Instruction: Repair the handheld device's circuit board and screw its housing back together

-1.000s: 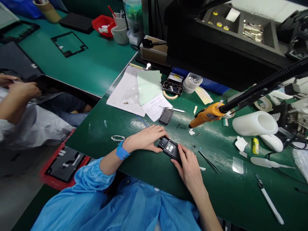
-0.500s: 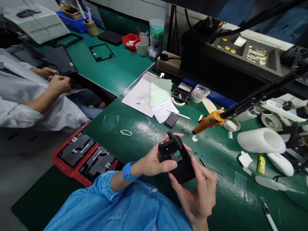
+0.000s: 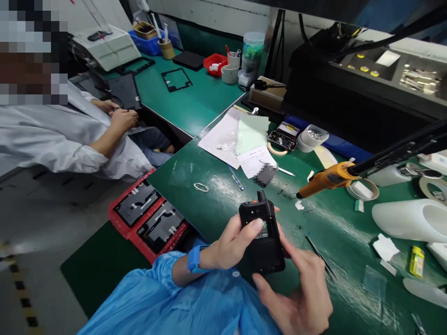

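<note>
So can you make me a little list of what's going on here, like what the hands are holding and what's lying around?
left hand: grips the black handheld device, thumb on its front
right hand: cups the device from below and behind
device: lifted off the green table, upright, stubby antenna on top
nearby: orange electric screwdriver, tweezers, papers
other person: white sleeve, hands on a dark panel
floor: red trays

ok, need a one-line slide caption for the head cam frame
Both hands, left hand and right hand, hold a black handheld device above the green bench, an orange electric screwdriver hanging nearby.
</note>
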A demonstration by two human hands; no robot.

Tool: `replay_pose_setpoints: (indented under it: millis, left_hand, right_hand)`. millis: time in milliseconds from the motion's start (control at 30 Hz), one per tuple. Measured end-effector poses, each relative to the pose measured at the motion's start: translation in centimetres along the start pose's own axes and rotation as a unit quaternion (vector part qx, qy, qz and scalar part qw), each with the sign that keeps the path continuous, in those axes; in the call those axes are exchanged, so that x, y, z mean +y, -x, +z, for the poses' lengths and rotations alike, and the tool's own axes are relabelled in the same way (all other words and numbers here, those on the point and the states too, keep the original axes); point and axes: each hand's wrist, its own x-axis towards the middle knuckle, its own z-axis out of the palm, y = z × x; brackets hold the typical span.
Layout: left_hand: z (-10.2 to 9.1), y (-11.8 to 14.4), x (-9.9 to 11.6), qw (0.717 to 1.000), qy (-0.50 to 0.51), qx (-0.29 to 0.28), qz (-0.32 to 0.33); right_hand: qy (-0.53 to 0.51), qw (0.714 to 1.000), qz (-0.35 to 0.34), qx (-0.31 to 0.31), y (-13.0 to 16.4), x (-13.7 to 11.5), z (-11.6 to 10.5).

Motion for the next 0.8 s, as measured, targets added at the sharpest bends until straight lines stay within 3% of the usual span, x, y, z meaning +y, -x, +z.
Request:
replay_pose_setpoints:
  millis: [133, 300, 400, 533, 800]
  left_hand:
    - [-0.1, 0.5, 0.2, 0.998, -0.006, -0.064, -0.024]
    - [-0.1, 1.1, 0.1, 0.988, -0.105, -0.102, 0.041]
    - [-0.4, 1.4, 0.2, 0.984, -0.108, -0.135, 0.051]
    - [-0.8, 1.5, 0.4, 0.986, -0.092, -0.137, 0.030]
    - [-0.7, 1.8, 1.1, 0.986, -0.077, -0.141, 0.037]
  right_hand:
    - [-0.031, 0.998, 0.051, -0.015, -2.6, 0.1, -1.2]
    - [0.003, 0.994, 0.101, -0.051, -5.1, -0.9, -1.2]
    - [-0.038, 0.988, 0.135, -0.058, -5.3, -1.3, -0.6]
    - [-0.126, 0.973, 0.181, -0.073, -4.8, -1.1, -0.5]
    - [-0.156, 0.972, 0.171, -0.040, -4.5, -1.2, -0.6]
